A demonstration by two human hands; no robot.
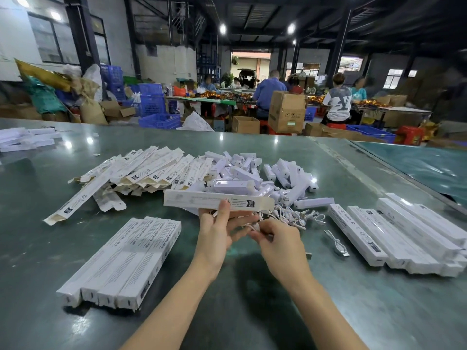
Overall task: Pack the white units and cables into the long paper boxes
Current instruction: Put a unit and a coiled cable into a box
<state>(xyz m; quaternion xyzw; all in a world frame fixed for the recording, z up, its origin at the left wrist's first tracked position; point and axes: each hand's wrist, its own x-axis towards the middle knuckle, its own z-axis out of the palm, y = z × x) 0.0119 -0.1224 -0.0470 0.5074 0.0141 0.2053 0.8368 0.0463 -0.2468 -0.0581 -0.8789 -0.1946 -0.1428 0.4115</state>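
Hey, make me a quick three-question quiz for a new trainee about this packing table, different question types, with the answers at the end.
1. True or false: the left hand holds a long paper box above the table.
2. Multiple choice: what does the right hand pinch? A) a white cable B) a roll of tape C) a pen
3. Fill in: the pile of loose white units lies to the ___ of the heap of open empty boxes.

Key: 1 true; 2 A; 3 right
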